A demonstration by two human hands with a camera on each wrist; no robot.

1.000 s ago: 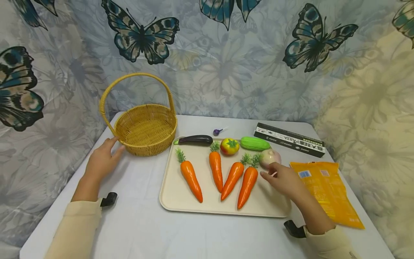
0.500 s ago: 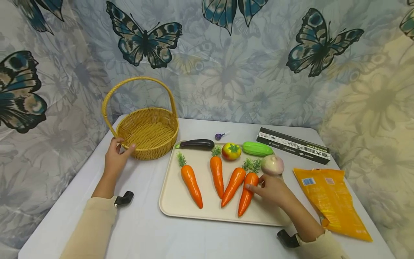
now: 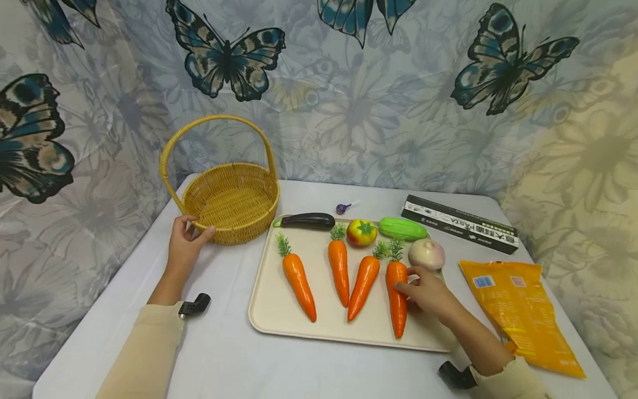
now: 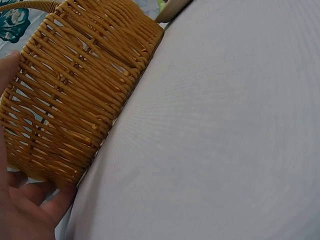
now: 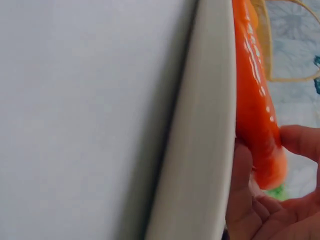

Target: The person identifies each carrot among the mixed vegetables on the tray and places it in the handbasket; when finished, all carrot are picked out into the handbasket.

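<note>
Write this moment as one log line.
left hand: grips basket | right hand: pinches rightmost carrot | three other carrots: on tray

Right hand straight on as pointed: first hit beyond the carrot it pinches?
Right hand would likely meet the neighbouring carrot, left of the pinched carrot, near the leafy end; height clearance unclear.

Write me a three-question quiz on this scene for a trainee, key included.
1. How many carrots show in the head view?

2. True or false: the left hand touches the basket.

3. What does the right hand hold?
A) The onion
B) The rightmost carrot
C) The orange bag

Key: 1. Four. 2. True. 3. B.
</note>
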